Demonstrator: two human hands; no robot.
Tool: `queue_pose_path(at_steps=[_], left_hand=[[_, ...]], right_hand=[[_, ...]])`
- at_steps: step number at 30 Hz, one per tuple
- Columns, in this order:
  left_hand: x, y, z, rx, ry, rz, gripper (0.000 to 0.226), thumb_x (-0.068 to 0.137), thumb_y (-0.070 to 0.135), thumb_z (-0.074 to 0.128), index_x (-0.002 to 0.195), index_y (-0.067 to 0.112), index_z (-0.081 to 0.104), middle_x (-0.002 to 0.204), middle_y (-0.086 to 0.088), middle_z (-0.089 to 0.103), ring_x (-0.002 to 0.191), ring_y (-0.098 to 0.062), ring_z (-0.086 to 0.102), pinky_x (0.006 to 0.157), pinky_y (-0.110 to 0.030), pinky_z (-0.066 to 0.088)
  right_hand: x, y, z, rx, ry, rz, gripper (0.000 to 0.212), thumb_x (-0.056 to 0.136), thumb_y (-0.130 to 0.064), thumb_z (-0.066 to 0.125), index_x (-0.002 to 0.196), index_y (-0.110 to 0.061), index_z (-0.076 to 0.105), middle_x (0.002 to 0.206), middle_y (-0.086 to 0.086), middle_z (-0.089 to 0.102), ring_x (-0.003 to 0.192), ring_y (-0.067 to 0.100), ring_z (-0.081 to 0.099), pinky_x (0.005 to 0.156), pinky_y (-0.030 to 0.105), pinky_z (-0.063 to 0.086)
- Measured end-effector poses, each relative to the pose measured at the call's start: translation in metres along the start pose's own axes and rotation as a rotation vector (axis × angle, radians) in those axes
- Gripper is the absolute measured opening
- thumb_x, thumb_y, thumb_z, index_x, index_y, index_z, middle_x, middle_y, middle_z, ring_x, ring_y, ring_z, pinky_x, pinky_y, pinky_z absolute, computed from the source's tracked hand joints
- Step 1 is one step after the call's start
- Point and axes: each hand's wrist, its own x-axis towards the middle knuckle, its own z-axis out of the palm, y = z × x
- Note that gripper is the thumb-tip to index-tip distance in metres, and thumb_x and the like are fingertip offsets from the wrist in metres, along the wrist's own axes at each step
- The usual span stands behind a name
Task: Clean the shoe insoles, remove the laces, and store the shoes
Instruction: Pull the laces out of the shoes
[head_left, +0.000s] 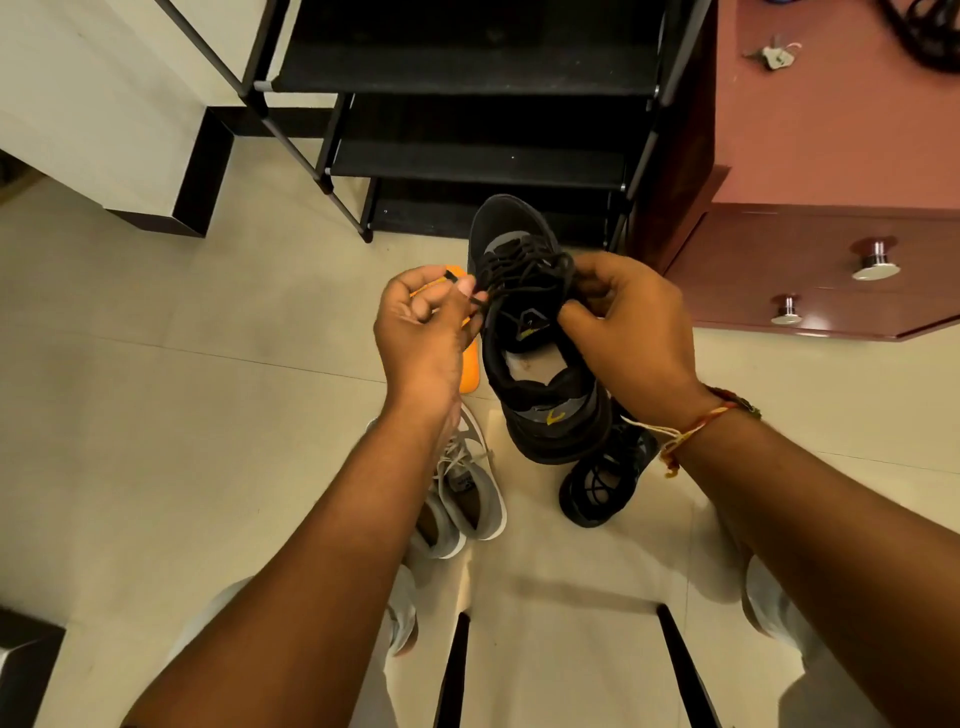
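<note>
Centrally, seen from above, a person's two bare hands work on a black shoe (524, 343) with grey panels and small yellow marks; its toe points far and its heel sits near, opening upward. The left hand (421, 327) is closed in a pinch on the free end of the black lace (524, 275), just left of the shoe; the lace runs from those fingers into a loose tangle over the eyelets. The right hand (628, 332) grips the shoe's right side beside the tongue, fingers curled in over the laces; a red and yellow thread band (696, 426) circles that wrist. Whether the shoe touches the floor cannot be told.

An orange insole (470, 369) lies on the pale tiled floor (182, 415) behind the left hand, partly hidden by it; a second black shoe (602, 483) lies on the floor near the right, just beside the held shoe's heel; a pair of light grey sneakers (462, 493) stands near the left forearm, laces in.

Farther off stands a black shoe rack (467, 78) with dark shelves; to its right is a reddish-brown cabinet (831, 156) with metal knobs, and a bunch of keys (774, 54) rests on its top.
</note>
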Motion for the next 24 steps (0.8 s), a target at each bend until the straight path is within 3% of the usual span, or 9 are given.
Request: queue_pose_path(at_steps=[3,8,13,15,17,20,24], left_hand=[[0.014,0.009,-0.011,-0.064,0.122,-0.003,0.020,0.094,0.001,0.066,0.104,0.014,0.055,0.083,-0.002,0.067,0.078,-0.021,0.073,0.072,-0.037,0.062],[0.046,0.028,-0.042,-0.212,0.394,0.029,0.023,0.094,-0.004,0.062,0.103,0.013,0.050,0.091,-0.009,0.065,0.066,-0.020,0.071,0.069,-0.032,0.060],[0.053,0.029,-0.046,-0.310,0.422,-0.029,0.025,0.096,-0.008,0.055,0.107,0.012,0.046,0.107,-0.019,0.062,0.076,-0.025,0.075,0.071,-0.030,0.060],[0.046,0.024,-0.035,-0.293,0.331,-0.101,0.027,0.098,-0.006,0.054,0.114,0.013,0.043,0.117,-0.021,0.062,0.088,-0.025,0.075,0.077,-0.032,0.062],[0.032,0.019,-0.020,-0.154,0.138,-0.157,0.036,0.101,0.012,0.059,0.130,0.015,0.038,0.126,-0.018,0.063,0.104,-0.021,0.072,0.093,-0.036,0.058],[0.010,0.010,-0.001,0.160,-0.174,-0.163,0.074,0.098,0.033,0.063,0.155,0.026,0.018,0.143,-0.007,0.054,0.127,-0.015,0.058,0.104,-0.033,0.050],[0.001,-0.002,0.006,0.371,-0.421,-0.150,0.112,0.089,0.015,0.075,0.157,0.038,-0.012,0.164,0.002,0.027,0.143,-0.012,0.037,0.110,-0.038,0.045]], right_hand=[[-0.001,0.000,-0.002,0.059,-0.012,0.070,0.034,0.081,-0.026,0.064,0.114,-0.036,0.064,0.101,-0.013,0.068,0.087,0.007,0.067,0.074,0.037,0.060],[0.000,-0.001,-0.007,0.103,-0.013,0.157,0.024,0.079,-0.022,0.067,0.097,-0.037,0.061,0.087,-0.014,0.065,0.078,0.009,0.065,0.074,0.042,0.059],[-0.002,-0.002,-0.004,0.139,-0.041,0.192,0.026,0.081,-0.019,0.068,0.100,-0.034,0.059,0.088,-0.013,0.063,0.078,0.011,0.065,0.073,0.042,0.059],[-0.003,-0.002,-0.002,0.177,-0.044,0.218,0.026,0.081,-0.018,0.069,0.099,-0.034,0.058,0.087,-0.013,0.062,0.077,0.013,0.067,0.071,0.044,0.060],[-0.003,-0.002,0.000,0.211,-0.046,0.235,0.027,0.081,-0.017,0.069,0.098,-0.035,0.058,0.087,-0.013,0.063,0.077,0.014,0.068,0.069,0.044,0.061],[-0.003,-0.001,0.002,0.238,-0.053,0.228,0.029,0.080,-0.018,0.068,0.100,-0.036,0.057,0.090,-0.010,0.064,0.077,0.015,0.069,0.067,0.044,0.061],[-0.004,0.000,0.002,0.284,-0.051,0.234,0.031,0.078,-0.018,0.065,0.096,-0.042,0.056,0.089,-0.010,0.066,0.075,0.017,0.070,0.066,0.048,0.060]])
